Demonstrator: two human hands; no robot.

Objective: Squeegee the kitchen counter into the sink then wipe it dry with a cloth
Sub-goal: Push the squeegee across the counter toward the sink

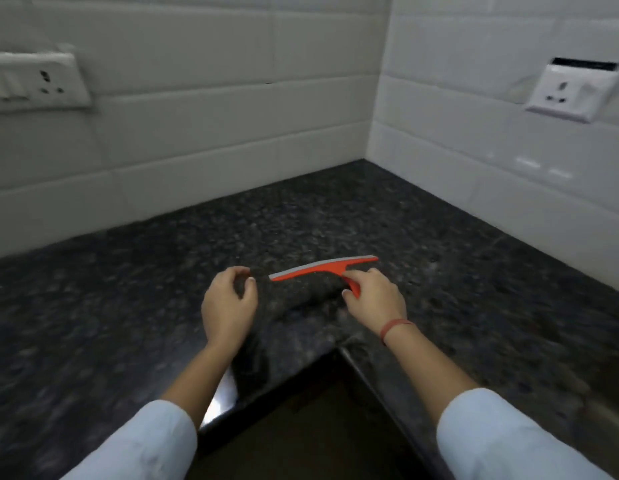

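An orange squeegee with a grey blade edge hovers low over the dark speckled granite counter in the inner corner of an L-shaped worktop. My right hand pinches its short handle between thumb and fingers, blade pointing away toward the wall. My left hand floats just left of the blade's end, fingers curled loosely, holding nothing and not touching the tool. No sink or cloth is in view.
White tiled walls meet at the corner behind the counter. A switch and socket plate is on the left wall, another socket on the right wall. The counter's front edge forms an inner corner near my forearms.
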